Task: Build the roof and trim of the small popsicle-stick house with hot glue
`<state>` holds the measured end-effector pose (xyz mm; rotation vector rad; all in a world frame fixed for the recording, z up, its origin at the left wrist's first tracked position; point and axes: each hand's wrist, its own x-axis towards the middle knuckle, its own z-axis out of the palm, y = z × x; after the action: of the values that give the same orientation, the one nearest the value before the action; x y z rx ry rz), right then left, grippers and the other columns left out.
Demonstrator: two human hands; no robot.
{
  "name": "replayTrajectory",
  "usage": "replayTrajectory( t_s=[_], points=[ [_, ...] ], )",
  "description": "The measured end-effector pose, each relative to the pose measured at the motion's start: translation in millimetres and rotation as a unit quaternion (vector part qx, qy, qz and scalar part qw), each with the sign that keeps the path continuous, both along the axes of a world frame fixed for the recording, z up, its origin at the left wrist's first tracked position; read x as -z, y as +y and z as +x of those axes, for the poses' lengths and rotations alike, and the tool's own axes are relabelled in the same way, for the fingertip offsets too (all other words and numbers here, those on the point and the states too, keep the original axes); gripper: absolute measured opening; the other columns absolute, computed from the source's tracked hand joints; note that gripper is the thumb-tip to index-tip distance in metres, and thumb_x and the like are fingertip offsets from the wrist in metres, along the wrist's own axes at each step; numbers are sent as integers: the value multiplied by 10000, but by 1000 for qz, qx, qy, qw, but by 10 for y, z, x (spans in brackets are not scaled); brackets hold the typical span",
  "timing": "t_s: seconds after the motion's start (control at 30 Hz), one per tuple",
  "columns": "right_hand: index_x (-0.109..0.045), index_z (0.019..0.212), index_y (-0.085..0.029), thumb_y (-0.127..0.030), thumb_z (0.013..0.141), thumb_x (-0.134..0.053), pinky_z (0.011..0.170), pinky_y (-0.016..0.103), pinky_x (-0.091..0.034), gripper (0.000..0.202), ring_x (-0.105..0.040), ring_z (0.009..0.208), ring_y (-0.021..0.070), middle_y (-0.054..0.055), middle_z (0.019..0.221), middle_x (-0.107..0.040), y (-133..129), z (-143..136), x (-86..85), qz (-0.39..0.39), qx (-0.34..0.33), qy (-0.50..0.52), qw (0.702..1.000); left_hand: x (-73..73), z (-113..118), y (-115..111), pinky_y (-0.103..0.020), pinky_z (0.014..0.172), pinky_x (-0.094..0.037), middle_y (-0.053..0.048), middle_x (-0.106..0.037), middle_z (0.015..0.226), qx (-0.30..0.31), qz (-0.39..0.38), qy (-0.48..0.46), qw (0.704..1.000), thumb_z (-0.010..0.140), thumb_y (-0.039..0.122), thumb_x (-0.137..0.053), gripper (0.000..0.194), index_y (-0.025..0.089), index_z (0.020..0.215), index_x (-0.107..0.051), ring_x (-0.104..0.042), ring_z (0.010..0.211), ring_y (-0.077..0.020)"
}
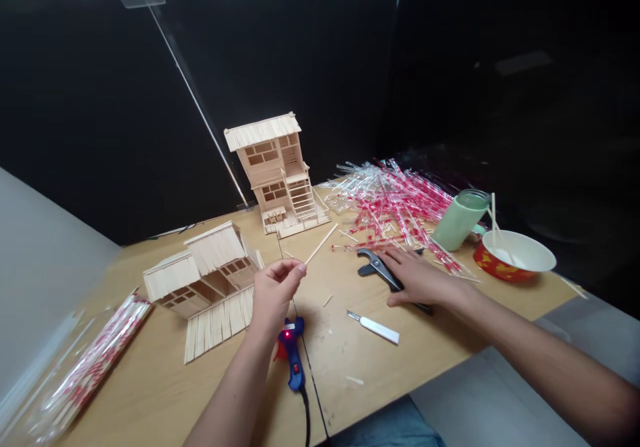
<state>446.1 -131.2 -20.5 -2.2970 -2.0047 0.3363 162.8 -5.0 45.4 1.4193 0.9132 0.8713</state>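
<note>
My left hand (278,290) pinches one end of a thin wooden stick (321,244), which points up and to the right. My right hand (413,275) lies palm down over a black-handled cutting tool (376,265), its fingers stretched out and apart. A blue glue gun (295,360) with a glowing red light lies below my left hand. Between the hands and nearer to me is a white-handled craft knife (379,330). A small stick house (215,280) with plank roofs and floor stands just left of my left hand.
A two-storey stick house (270,167) stands at the back. Red and clear wrappers (395,197) are heaped at the back right, beside a green jar (460,220) and a red-and-white bowl (515,257). A bag of wrapped sticks (95,367) lies at the left.
</note>
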Motion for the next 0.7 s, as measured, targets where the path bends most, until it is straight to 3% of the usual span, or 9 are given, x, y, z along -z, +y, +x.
replayTrajectory(
  t_s=[0.1, 0.17, 0.23, 0.3, 0.37, 0.57, 0.7],
  points=[
    [-274, 1530, -117, -562, 547, -819, 1134, 668, -50, 1209, -99, 1460, 479, 263, 1579, -220, -21, 16, 58, 18, 80, -85, 993, 11, -59, 0, -198, 424, -252, 36, -511, 521, -18, 14, 20, 1000, 665, 426, -765, 290, 154, 736, -694, -342, 443, -63],
    [-315, 1511, -116, -503, 521, -860, 1145, 652, -28, 1195, -52, 1464, 480, 257, 1589, -190, -70, -43, 32, 75, 80, -117, 987, 42, -129, 29, -200, 421, -274, 39, -502, 509, -37, 23, 37, 998, 664, 429, -772, 291, 159, 751, -702, -360, 442, -72],
    [-390, 1469, -134, -390, 556, -873, 1158, 598, -154, 1065, -169, 1453, 458, 246, 1564, -271, -104, -122, -24, 110, 50, -107, 987, 88, -193, 71, -202, 421, -293, 36, -514, 514, -52, 28, 44, 997, 666, 418, -778, 278, 168, 761, -705, -386, 447, -81],
    [-424, 1447, -172, -304, 624, -842, 1105, 517, -337, 932, -391, 1368, 400, 215, 1488, -416, -105, -154, -75, 106, 17, -59, 992, 135, -232, 108, -202, 421, -303, 31, -535, 532, -54, 31, 36, 997, 678, 410, -777, 261, 175, 769, -707, -397, 452, -83],
    [-406, 1461, -198, -336, 673, -812, 1068, 469, -402, 897, -486, 1303, 349, 178, 1447, -480, -91, -93, -89, 82, -5, -16, 996, 164, -242, 124, -201, 423, -308, 28, -547, 545, -47, 29, 26, 998, 689, 411, -773, 256, 179, 777, -709, -396, 454, -81],
    [-198, 1563, -175, -567, 596, -790, 1184, 538, -141, 1199, -127, 1477, 407, 198, 1617, -143, -153, 410, 95, -25, 73, -37, 996, 157, -209, 94, -192, 439, -306, 30, -531, 527, -44, 18, 41, 998, 666, 436, -788, 300, 168, 776, -710, -399, 468, -76],
    [-154, 1571, -184, -595, 622, -749, 1188, 528, -95, 1194, -56, 1493, 369, 182, 1626, -72, -117, 630, 186, -30, 28, -44, 998, 164, -152, 95, -181, 427, -240, 34, -515, 536, -18, -31, 11, 999, 650, 427, -795, 315, 146, 744, -687, -352, 454, -53]
  ],
)
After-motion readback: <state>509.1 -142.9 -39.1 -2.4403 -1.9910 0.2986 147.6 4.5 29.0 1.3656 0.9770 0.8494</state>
